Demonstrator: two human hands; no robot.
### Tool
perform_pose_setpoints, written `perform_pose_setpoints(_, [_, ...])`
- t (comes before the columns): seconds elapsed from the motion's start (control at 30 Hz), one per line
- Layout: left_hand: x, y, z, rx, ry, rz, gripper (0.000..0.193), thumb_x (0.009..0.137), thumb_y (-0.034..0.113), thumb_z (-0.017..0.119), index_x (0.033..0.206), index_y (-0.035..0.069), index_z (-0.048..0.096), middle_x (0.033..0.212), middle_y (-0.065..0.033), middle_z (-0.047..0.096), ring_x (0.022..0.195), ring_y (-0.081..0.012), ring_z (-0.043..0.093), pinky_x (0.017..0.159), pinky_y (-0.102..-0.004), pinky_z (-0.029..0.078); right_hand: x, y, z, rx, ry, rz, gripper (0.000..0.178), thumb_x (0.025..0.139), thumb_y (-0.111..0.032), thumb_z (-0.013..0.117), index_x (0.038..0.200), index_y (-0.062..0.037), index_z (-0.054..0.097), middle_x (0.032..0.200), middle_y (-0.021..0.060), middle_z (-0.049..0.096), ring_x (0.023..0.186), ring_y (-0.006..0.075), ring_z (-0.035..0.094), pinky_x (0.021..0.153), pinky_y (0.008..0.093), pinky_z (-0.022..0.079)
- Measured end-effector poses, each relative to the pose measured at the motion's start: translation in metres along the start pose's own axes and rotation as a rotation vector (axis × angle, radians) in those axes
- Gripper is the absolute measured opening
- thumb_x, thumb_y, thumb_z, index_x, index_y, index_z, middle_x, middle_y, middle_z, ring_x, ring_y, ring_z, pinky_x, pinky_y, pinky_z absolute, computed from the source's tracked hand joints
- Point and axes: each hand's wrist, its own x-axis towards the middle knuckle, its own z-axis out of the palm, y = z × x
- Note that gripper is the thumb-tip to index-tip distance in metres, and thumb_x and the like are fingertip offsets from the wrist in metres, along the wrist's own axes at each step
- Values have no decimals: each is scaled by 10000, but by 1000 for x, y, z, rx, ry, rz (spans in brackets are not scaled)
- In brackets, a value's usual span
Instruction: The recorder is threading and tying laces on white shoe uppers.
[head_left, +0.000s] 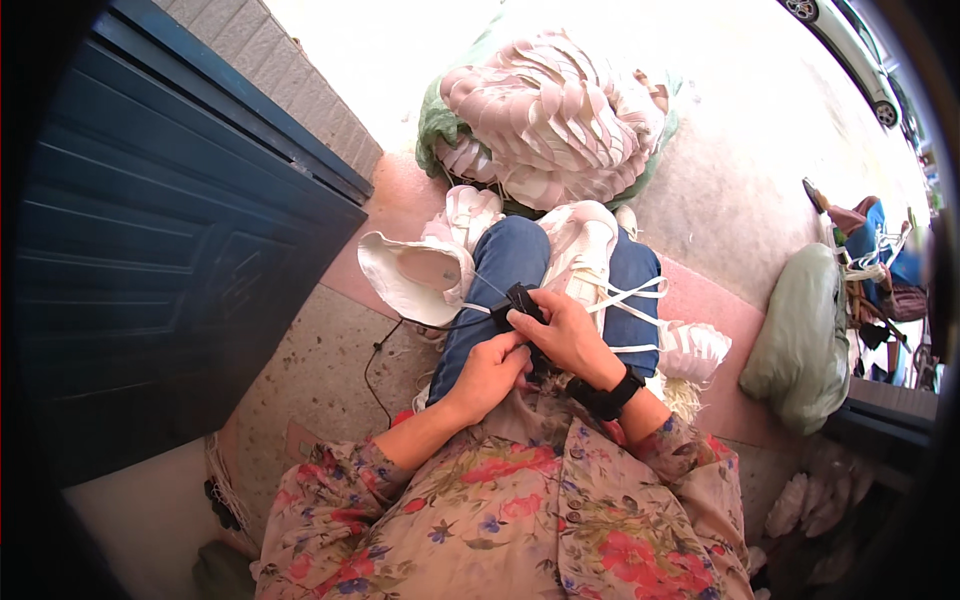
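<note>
Over my lap, my right hand (568, 335) is closed on a black strap-like thing (519, 301), thumb and fingers pinching it. My left hand (487, 377) meets it from below, fingers bent against its lower part; my fingertips are partly hidden there. A thin dark cable (374, 362) runs off beside my left leg. A black band (606, 396) sits round my right wrist. Across my jeans lie a white shoe upper with loose laces (585, 245) and, to the left, another white upper (415, 277), its opening facing up.
A large heap of pale shoe uppers (555, 115) in a green bag stands ahead of my knees. The dark blue door (170, 240) is at left. On the right are a stuffed grey-green sack (805, 340) and mixed items; a car (860, 55) stands farther off.
</note>
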Motion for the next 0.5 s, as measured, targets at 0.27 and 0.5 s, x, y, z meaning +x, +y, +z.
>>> perform_pose_setpoints(0.27, [13, -3, 11, -168, 158, 268, 202, 876, 47, 438, 1016, -2, 574, 937, -39, 601, 841, -91, 545, 723, -217, 432, 11, 4, -6, 220, 94, -74, 298, 797, -249, 628, 743, 37, 564, 607, 55, 544, 543, 163, 533, 492, 283, 416])
perform_pose_setpoints(0.5, [28, 4, 0, -367, -22, 64, 164, 845, 42, 476, 953, 0, 591, 874, -28, 601, 749, -82, 538, 671, -211, 430, 14, -10, -18, 315, -66, 155, 329, 871, -269, 539, 755, 39, 556, 619, 22, 535, 518, 82, 514, 439, 218, 405])
